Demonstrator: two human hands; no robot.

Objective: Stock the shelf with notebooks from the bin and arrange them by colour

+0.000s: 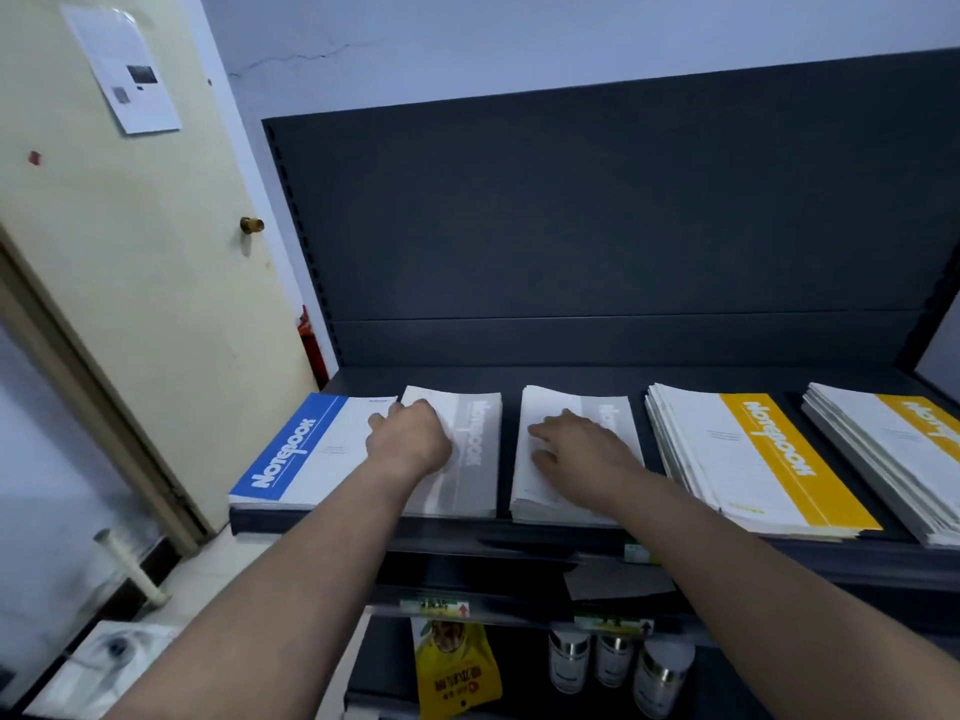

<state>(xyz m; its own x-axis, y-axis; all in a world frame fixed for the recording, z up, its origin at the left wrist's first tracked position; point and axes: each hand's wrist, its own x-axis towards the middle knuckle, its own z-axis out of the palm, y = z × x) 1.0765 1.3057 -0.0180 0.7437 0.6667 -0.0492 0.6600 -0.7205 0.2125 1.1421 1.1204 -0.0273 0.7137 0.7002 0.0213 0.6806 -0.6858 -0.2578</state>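
Squaring up the two grey piles is where I'm at, and this is the bit where it can get messy. The left grey stack (475,449) sits just beside the blue stack (306,449), and my left hand (410,433) has its fingers hooked over that grey pile's far left edge. My right hand (576,444) lies flat and spread on the right grey stack (610,415), pressing and not gripping. So the hands are apart, one pile each.

Worries, as I see them:
- Glossy covers probably slide. If I shove from the top, only the upper few notebooks move and the pile fans out like the yellow stack (753,454) and the far yellow stack (893,439) already do.
- Dragging the left grey pile sideways could bump the blue one, which is right at the left end of the shelf (519,532). Too hard and it goes over.
- Both grey piles reach the front lip, so a pull toward me could tip notebooks down onto the cans (615,662) and the yellow bag (454,667) below.

Can't see the bin from here.
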